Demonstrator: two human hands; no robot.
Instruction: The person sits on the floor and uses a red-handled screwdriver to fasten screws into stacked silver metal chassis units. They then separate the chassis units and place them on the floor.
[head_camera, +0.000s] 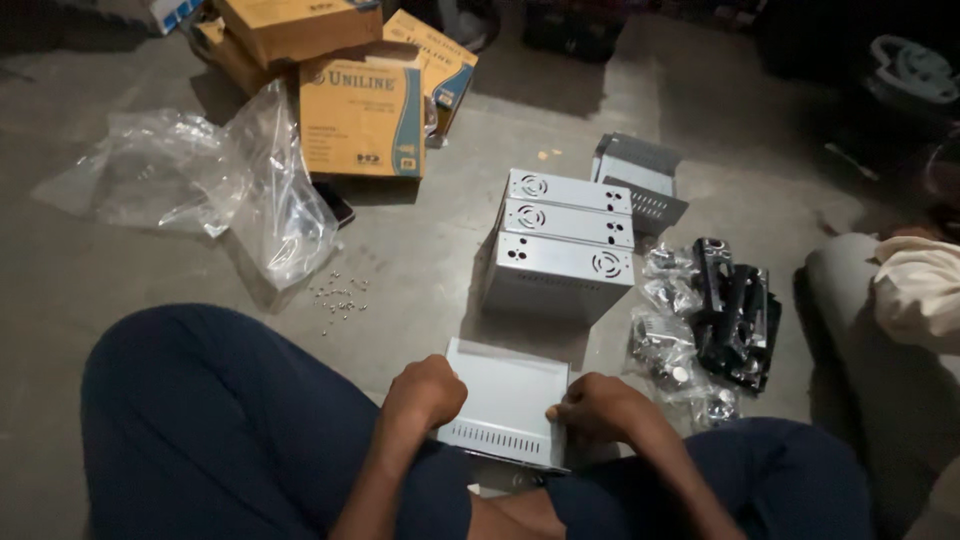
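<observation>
Both hands, left (425, 392) and right (598, 408), grip a pale grey, slot-vented metal case (505, 402) at its sides.

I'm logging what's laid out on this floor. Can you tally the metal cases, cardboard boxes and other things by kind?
Grey metal cases standing in a row: 3
Grey metal case held by the left hand and right hand: 1
Loose grey metal covers: 2, as far as shows
Cardboard boxes: 4 in view
Clear plastic bags: 2
Total: 12
The small screws are too tiny to count.
</observation>
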